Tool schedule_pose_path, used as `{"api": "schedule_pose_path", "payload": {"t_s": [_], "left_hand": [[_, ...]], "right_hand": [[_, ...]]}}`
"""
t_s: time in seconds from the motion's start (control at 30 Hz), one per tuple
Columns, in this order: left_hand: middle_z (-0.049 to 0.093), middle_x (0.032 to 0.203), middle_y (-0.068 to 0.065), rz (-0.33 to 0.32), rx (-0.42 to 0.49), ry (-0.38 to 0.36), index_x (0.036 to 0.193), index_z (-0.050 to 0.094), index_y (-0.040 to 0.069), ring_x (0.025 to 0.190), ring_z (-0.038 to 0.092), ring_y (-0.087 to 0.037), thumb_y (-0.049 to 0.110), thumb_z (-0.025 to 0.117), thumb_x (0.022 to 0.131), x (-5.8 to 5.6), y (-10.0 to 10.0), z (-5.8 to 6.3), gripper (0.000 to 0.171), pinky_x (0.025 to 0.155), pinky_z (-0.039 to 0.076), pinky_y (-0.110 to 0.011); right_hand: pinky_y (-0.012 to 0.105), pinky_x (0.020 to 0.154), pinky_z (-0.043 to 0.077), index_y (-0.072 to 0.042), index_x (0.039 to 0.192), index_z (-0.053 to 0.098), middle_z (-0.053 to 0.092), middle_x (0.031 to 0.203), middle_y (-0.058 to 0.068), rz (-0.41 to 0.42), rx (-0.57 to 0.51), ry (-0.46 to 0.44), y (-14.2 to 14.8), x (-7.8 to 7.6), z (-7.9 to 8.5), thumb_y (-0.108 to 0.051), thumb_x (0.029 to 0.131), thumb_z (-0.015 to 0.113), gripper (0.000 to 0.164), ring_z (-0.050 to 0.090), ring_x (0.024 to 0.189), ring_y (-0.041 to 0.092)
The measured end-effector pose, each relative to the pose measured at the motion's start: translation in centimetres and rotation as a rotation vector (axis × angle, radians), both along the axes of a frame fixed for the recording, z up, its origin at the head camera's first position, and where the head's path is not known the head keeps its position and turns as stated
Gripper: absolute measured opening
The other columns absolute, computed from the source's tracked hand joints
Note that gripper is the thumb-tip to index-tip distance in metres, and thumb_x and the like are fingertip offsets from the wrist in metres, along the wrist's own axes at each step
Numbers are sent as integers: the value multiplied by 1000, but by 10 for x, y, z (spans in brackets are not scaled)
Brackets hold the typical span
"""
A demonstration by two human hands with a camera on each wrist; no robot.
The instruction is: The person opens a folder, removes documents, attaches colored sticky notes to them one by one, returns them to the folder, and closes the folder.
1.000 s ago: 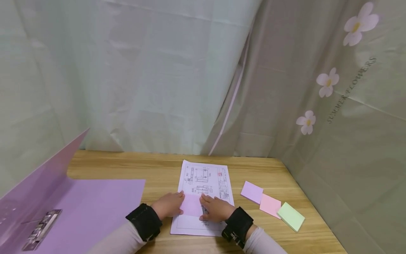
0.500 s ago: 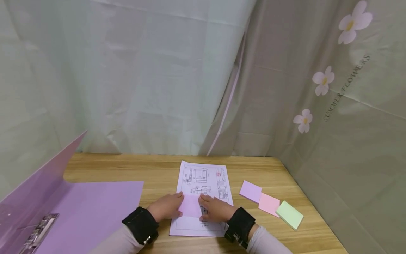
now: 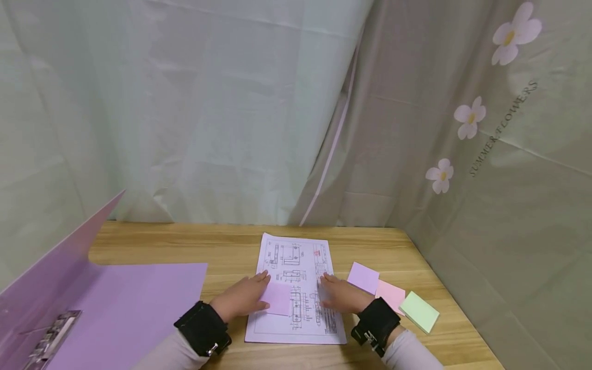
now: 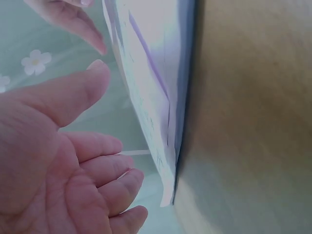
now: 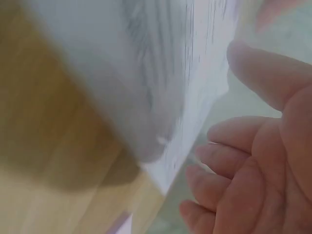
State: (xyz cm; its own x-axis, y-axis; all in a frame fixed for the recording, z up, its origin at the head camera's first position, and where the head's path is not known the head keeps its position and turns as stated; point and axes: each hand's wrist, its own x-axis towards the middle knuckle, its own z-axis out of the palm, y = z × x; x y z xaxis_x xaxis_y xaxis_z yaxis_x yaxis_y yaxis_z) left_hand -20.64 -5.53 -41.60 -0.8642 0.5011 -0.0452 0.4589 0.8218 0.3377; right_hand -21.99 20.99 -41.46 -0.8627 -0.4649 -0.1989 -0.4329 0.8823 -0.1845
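Both hands (image 3: 242, 296) (image 3: 344, 294) hover nr printed sheet (image 3: 305, 288) w/ purple note (image 3: 278, 299).

The right wrist view blurs the shaded paper (image 5: 131, 73).

Pale grey-green curtains (image 3: 222, 118) are hanging behind and to the right of a wood-grained table (image 3: 222, 241), a pale strip (image 3: 334, 144) slanting between folds. White flowers (image 3: 469, 118) and dark "SUMMER FLOWERS" lettering (image 3: 504, 126) are decorating the right side.

"SUMMER FLOWERS" stands on the right-hand curtain (image 3: 532, 216).
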Motion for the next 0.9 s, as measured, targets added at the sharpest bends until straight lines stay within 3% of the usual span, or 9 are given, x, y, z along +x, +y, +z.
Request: {"api": "schedule_pose_path", "payload": {"t_s": [0.3,0.4,0.43,0.5,0.63,0.67,0.73,0.9], "left_hand": [[38,137,-20,-4,19,-25,128,42,-7,128,34,-32,28,65,79,3,1,1,65,104,25,-52],[39,136,-21,-8,22,-22,128,42,-7,128,34,-31,27,66,79,4,0,2,64,103,26,-52],[39,136,-21,-9,20,-18,127,43,-8,128,34,-31,27,66,79,4,0,2,64,103,26,-52],[40,135,-21,-13,17,-11,127,43,-8,128,35,-31,27,66,79,4,0,2,63,103,27,-52],[40,135,-22,-21,32,-19,127,43,-8,128,35,-32,26,65,80,5,-1,3,62,103,27,-53],[40,135,-22,-22,36,-22,127,43,-8,128,35,-32,26,65,80,6,-1,4,62,103,27,-53],[40,135,-22,-26,43,-29,127,43,-8,128,35,-32,25,64,80,6,-1,4,61,103,26,-53],[39,136,-21,-26,42,-41,127,43,-8,128,34,-32,25,64,81,7,0,3,61,104,26,-52]], "right_hand": [[50,104,26,12,129,36,33,136,31,-100,-163,-29,66,-2,-1,-26,73,71,76,30,127,42],[52,102,26,16,127,36,33,131,36,-127,-199,-4,94,-5,-8,-29,69,74,82,31,123,47],[46,104,27,17,125,36,36,128,38,-107,-197,35,104,-7,-13,-31,70,73,82,35,122,45],[46,102,30,18,123,38,40,123,39,-115,-197,63,120,-10,-17,-31,68,73,81,40,118,46],[42,86,44,15,109,48,55,102,28,-172,-174,78,140,-10,-17,-23,63,77,67,55,94,36],[45,78,45,13,104,51,57,97,23,-225,-179,41,142,-8,-15,-18,59,78,61,55,87,33],[38,67,45,8,95,54,57,84,13,-275,-165,21,147,-6,-12,-14,57,79,50,51,74,24],[31,61,40,6,90,54,53,75,5,-358,-129,-3,156,-2,-10,-10,58,78,44,45,68,18]]}}
